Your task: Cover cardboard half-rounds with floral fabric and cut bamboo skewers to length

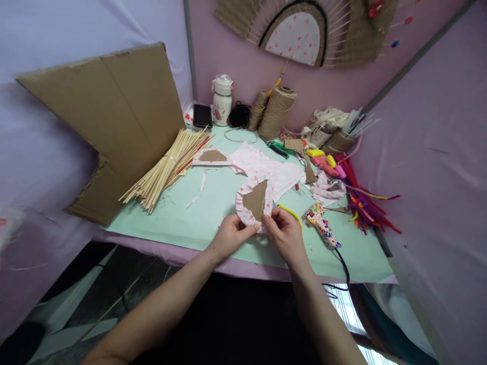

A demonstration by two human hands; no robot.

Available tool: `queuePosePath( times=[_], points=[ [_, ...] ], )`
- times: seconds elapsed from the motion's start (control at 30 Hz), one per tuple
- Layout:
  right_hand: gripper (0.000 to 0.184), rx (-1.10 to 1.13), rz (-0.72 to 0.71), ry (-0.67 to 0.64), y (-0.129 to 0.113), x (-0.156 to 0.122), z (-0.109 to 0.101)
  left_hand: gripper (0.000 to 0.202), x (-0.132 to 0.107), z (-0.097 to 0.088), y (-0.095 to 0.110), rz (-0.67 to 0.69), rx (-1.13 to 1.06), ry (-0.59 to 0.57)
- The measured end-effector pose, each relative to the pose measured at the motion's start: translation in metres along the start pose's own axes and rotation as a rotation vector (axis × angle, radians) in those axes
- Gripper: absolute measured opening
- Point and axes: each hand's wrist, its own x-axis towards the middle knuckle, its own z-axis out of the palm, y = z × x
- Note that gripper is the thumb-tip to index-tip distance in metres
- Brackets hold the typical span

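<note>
Your pale green tabletop (190,218) carries a bundle of wooden sticks (167,165), and pink-spotted white fabric (254,162) spreads right of that bundle. Nearer you, also right of the bundle, your left hand (234,235) and right hand (287,233), both closed in thumb-and-finger pinches, grip the lower edge of a fabric-edged cardboard half-disc (255,200). Farther right of the bundle lies a floral-patterned glue gun (321,225).

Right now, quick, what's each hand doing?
Left hand: closed, holding the cloth-edged cardboard piece by its near edge.
Right hand: closed, pinching that piece's near edge too, farther right.
</note>
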Motion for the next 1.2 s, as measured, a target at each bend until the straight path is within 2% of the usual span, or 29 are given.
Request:
queuePosePath(
  times=[0.23,0.5,0.6,0.73,0.87,1.0,1.2],
  points=[
    [0.039,0.111,0.041,-0.026,0.004,0.001,-0.005,0.023,0.001,-0.002,-0.002,-0.016,-0.030,-0.017],
    [0.031,-0.119,-0.102,0.103,0.002,0.003,0.008,0.019,0.001,-0.003,-0.012,0.070,0.076,-0.063],
    [0.030,-0.146,-0.117,0.108,0.004,0.003,0.009,0.021,0.001,-0.004,-0.014,0.070,0.093,-0.073],
    [0.032,-0.098,-0.092,0.092,0.006,0.003,0.005,0.023,0.000,-0.001,-0.011,0.025,-0.009,-0.066],
    [0.031,-0.133,-0.114,0.144,0.004,0.001,0.000,0.040,0.001,-0.002,-0.008,0.035,-0.188,-0.068],
    [0.030,-0.211,-0.180,0.117,0.003,-0.003,-0.004,0.027,0.002,-0.005,-0.014,0.076,-0.219,-0.017],
    [0.030,-0.252,-0.213,0.067,0.003,-0.006,-0.008,0.025,0.003,-0.007,-0.023,0.070,-0.168,0.014]
  ],
)
